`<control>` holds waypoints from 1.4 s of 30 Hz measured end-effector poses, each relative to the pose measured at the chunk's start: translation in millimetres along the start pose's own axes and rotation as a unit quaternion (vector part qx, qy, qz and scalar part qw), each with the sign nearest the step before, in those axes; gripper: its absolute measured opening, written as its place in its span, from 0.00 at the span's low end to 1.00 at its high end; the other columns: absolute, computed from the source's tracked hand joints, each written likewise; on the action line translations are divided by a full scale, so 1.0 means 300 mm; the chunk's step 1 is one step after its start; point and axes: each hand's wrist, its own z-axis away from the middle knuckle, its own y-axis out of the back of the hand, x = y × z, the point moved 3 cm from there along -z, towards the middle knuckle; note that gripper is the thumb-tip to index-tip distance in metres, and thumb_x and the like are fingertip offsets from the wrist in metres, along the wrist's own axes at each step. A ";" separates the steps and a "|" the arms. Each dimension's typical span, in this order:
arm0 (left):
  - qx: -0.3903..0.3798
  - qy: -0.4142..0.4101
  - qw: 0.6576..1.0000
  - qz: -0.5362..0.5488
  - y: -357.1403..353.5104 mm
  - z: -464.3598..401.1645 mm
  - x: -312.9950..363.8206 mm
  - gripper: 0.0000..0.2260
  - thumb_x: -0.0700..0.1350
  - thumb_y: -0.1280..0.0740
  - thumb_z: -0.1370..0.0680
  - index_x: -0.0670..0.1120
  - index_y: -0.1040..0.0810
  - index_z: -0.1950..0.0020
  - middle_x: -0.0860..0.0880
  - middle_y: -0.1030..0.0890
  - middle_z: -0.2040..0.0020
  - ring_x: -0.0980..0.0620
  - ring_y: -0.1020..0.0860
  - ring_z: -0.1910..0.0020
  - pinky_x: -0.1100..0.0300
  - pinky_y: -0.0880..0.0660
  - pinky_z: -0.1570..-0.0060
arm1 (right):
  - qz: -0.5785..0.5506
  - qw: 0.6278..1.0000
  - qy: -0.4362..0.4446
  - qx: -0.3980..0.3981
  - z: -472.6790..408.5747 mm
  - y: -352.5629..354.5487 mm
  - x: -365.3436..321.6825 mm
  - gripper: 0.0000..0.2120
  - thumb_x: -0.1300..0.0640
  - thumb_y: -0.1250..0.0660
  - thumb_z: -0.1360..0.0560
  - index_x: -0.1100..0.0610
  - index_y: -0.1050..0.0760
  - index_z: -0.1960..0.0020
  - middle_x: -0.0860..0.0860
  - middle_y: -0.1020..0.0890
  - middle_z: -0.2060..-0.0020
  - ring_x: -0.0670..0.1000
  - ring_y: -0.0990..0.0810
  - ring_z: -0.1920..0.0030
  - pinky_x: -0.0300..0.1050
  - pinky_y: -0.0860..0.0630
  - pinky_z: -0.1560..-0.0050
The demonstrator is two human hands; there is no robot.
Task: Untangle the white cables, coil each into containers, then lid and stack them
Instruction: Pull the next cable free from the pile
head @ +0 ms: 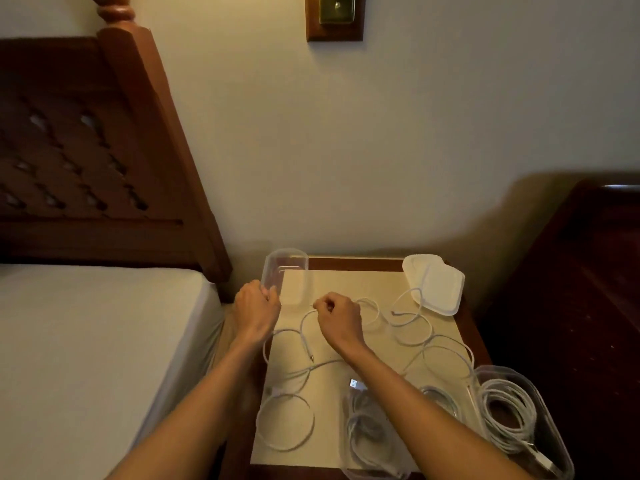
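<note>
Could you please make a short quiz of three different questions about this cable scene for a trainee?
1. True or false: the left hand grips the empty container.
2. What does the right hand pinch? A) a lid B) a white cable C) a plug
3. Fill in: the stacked lids lie at the table's far ____ corner.

Key: 1 true; 2 B; 3 right.

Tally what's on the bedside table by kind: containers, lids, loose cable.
Clear containers: 3, namely an empty container, a middle container and a right container, both holding coils
Lids: 2, overlapping
Loose cable tangle: 1; strand count unclear
Total: 6
</note>
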 end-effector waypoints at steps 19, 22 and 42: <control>-0.023 0.027 0.989 0.141 -0.028 -0.181 -0.065 0.09 0.39 0.42 0.18 0.45 0.22 0.52 0.45 0.18 0.67 0.51 0.19 0.75 0.52 0.18 0.66 | 0.116 0.985 0.103 0.070 -0.149 -0.094 -0.100 0.17 0.50 0.34 0.23 0.53 0.30 0.36 0.48 0.25 0.42 0.48 0.25 0.46 0.41 0.23 0.51; -0.010 -0.006 0.984 0.177 0.079 -0.048 -0.053 0.08 0.42 0.40 0.18 0.50 0.23 0.53 0.49 0.18 0.64 0.52 0.19 0.73 0.59 0.20 0.71 | 0.107 0.977 0.182 -0.004 0.075 -0.013 -0.050 0.10 0.51 0.32 0.26 0.49 0.29 0.48 0.43 0.28 0.51 0.44 0.27 0.55 0.34 0.28 0.60; -0.031 0.060 0.976 0.206 0.198 0.514 -0.188 0.13 0.42 0.37 0.19 0.43 0.23 0.35 0.46 0.18 0.66 0.49 0.20 0.75 0.63 0.22 0.73 | 0.317 0.903 0.151 -0.247 0.119 -0.150 0.115 0.06 0.54 0.35 0.24 0.55 0.25 0.50 0.55 0.20 0.49 0.59 0.20 0.52 0.54 0.22 0.52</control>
